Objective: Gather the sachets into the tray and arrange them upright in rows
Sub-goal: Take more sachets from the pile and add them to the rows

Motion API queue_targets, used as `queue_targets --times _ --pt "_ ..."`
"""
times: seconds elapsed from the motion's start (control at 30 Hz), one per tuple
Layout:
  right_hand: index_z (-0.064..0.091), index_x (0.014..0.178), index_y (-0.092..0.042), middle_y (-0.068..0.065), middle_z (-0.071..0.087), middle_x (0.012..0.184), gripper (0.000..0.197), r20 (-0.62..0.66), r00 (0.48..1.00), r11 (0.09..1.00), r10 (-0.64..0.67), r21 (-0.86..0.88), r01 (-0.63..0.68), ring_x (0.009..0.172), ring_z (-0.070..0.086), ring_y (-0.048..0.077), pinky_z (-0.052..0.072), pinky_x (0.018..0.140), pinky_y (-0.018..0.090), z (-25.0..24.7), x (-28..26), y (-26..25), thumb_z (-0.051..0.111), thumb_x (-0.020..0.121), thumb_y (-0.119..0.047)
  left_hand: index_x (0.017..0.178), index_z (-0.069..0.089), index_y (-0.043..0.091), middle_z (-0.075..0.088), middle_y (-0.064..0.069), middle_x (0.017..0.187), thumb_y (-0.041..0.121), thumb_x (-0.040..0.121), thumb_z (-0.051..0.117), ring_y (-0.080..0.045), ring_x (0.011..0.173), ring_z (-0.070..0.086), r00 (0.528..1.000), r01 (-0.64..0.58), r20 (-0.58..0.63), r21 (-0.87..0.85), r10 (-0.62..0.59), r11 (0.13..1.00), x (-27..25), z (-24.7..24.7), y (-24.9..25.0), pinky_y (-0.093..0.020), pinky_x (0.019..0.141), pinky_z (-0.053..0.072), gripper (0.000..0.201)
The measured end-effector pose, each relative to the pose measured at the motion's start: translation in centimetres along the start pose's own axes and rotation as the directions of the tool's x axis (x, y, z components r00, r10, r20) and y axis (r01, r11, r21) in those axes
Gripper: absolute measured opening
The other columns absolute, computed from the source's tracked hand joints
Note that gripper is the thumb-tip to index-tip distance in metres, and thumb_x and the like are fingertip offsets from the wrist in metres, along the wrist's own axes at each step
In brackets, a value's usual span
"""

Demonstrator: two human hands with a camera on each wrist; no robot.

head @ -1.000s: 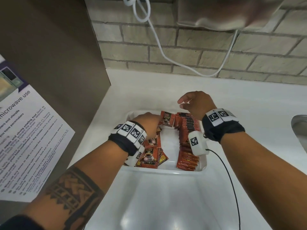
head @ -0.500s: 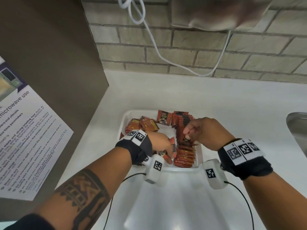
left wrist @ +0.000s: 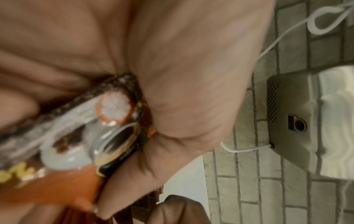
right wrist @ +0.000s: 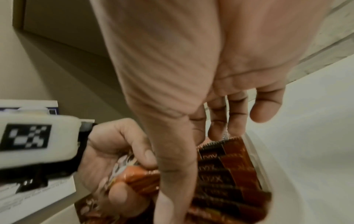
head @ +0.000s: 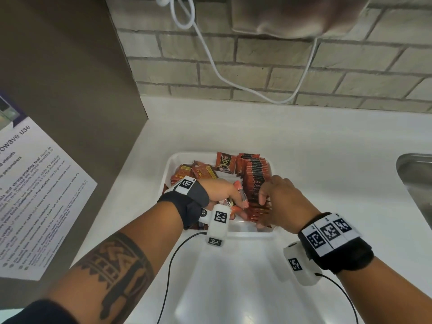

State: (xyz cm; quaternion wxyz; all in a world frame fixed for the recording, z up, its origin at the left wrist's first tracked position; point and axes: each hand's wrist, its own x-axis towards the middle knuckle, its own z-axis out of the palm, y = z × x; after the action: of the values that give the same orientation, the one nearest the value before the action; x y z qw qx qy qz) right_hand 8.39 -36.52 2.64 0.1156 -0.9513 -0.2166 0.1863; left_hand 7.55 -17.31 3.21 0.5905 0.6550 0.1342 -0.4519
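A white tray (head: 174,160) on the counter holds red and black sachets. An upright row of sachets (head: 256,176) runs along its right side. Loose sachets (head: 201,171) lie flat at the far left, and one sachet (head: 225,162) leans at the far middle. My left hand (head: 224,197) grips a small bunch of sachets (left wrist: 80,136) at the tray's near left. My right hand (head: 278,202) reaches down over the near end of the row, thumb on its left side and straight fingers (right wrist: 228,119) on its right side. The row's near end is hidden under that hand.
A brown cabinet side (head: 70,78) with a microwave notice (head: 35,197) stands to the left. A brick wall (head: 257,66) with a white cable (head: 210,54) and a wall dispenser (head: 292,15) is behind. A metal sink edge (head: 416,178) lies at the right.
My right hand has come from the far end of the row to its near end and lowered onto it. My left hand has drawn back to the tray's near left, holding sachets.
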Motion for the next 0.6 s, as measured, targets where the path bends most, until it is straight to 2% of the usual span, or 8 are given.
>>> queue_targets --times 0.13,0.27,0.37,0.43,0.5,0.53,0.57,0.6 --pt "0.051 0.096 -0.026 -0.004 0.041 0.114 0.045 -0.056 0.998 0.997 -0.018 -0.072 0.014 0.104 0.039 0.019 0.047 0.086 0.036 0.5 0.2 0.1 0.084 0.066 -0.034 0.099 0.058 -0.001 0.058 -0.032 0.131 0.000 0.097 0.054 -0.014 0.049 0.065 0.999 -0.045 -0.031 -0.069 0.043 0.997 0.3 -0.3 0.0 -0.023 0.045 0.052 0.005" --pt "0.049 0.100 -0.023 0.001 0.043 0.120 0.034 -0.125 0.991 0.998 -0.039 -0.056 0.032 0.106 0.040 0.021 0.048 0.085 0.037 0.3 0.8 0.3 0.074 0.076 -0.022 0.109 0.056 -0.002 0.059 -0.030 0.131 0.002 0.098 0.054 -0.016 0.053 0.064 0.997 -0.066 -0.052 -0.147 0.058 0.987 0.8 -0.6 -0.3 -0.024 0.047 0.053 0.012" --pt "0.051 0.101 -0.020 0.002 0.044 0.120 0.031 -0.159 0.986 0.998 -0.043 -0.044 0.036 0.106 0.041 0.022 0.049 0.081 0.036 0.3 1.4 0.4 0.071 0.078 -0.015 0.116 0.060 -0.007 0.056 -0.031 0.136 0.006 0.094 0.061 -0.021 0.061 0.061 0.988 -0.076 -0.140 -0.074 0.065 0.994 1.3 -0.9 -0.9 -0.028 0.055 0.055 0.026" --pt "0.052 0.098 -0.021 0.001 0.046 0.120 0.031 -0.164 0.986 0.998 -0.041 -0.044 0.034 0.105 0.042 0.022 0.049 0.080 0.035 0.5 1.8 0.5 0.071 0.076 -0.011 0.122 0.059 -0.013 0.060 -0.033 0.126 0.005 0.091 0.064 -0.025 0.065 0.060 0.984 -0.071 -0.164 0.034 0.075 0.997 1.6 -1.0 -1.3 -0.034 0.065 0.054 0.036" --pt "0.053 0.096 -0.022 0.001 0.048 0.118 0.030 -0.170 0.984 0.998 -0.045 -0.042 0.038 0.104 0.043 0.022 0.050 0.080 0.036 0.7 2.1 0.5 0.071 0.075 -0.010 0.122 0.063 -0.002 0.068 -0.025 0.115 0.010 0.086 0.069 -0.029 0.073 0.063 0.983 -0.043 -0.159 0.263 0.087 0.964 1.8 -0.5 -1.4 -0.044 0.077 0.056 0.038" --pt "0.054 0.095 -0.022 0.000 0.049 0.116 0.029 -0.172 0.984 0.998 -0.049 -0.040 0.043 0.104 0.044 0.022 0.050 0.080 0.037 0.8 2.2 0.6 0.071 0.075 -0.010 0.121 0.065 0.007 0.071 -0.019 0.112 0.017 0.085 0.070 -0.028 0.078 0.063 0.985 -0.015 -0.150 0.445 0.091 0.895 1.7 -0.1 -1.3 -0.047 0.084 0.057 0.038" --pt "0.054 0.095 -0.022 -0.001 0.049 0.114 0.028 -0.174 0.983 0.998 -0.055 -0.036 0.050 0.103 0.045 0.022 0.050 0.081 0.037 0.9 2.2 0.5 0.070 0.076 -0.010 0.121 0.066 0.012 0.072 -0.014 0.111 0.024 0.085 0.071 -0.026 0.081 0.063 0.986 0.010 -0.139 0.614 0.096 0.789 1.7 0.3 -1.1 -0.047 0.088 0.057 0.038" --pt "0.055 0.095 -0.022 -0.002 0.050 0.112 0.027 -0.177 0.982 0.998 -0.059 -0.031 0.054 0.103 0.046 0.022 0.050 0.081 0.038 1.0 2.2 0.5 0.070 0.076 -0.011 0.120 0.065 0.015 0.071 -0.009 0.110 0.029 0.085 0.070 -0.024 0.084 0.063 0.984 0.025 -0.137 0.731 0.111 0.682 1.8 0.8 -0.8 -0.043 0.086 0.058 0.038"
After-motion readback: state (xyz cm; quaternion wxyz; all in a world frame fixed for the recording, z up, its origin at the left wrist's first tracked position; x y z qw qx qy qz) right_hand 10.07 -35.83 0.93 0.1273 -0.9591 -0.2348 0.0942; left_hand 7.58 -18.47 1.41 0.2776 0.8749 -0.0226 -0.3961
